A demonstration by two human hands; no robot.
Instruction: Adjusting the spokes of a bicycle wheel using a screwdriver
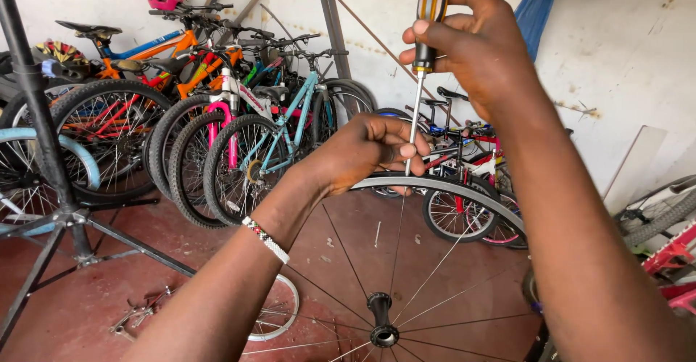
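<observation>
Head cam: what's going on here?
A person works on a bare bicycle wheel. The left hand grips the top of the rim, while the right hand holds a screwdriver upright, tip down at the rim beside the left fingers. Spokes run down to the hub. Parked bicycles line the wall behind.
</observation>
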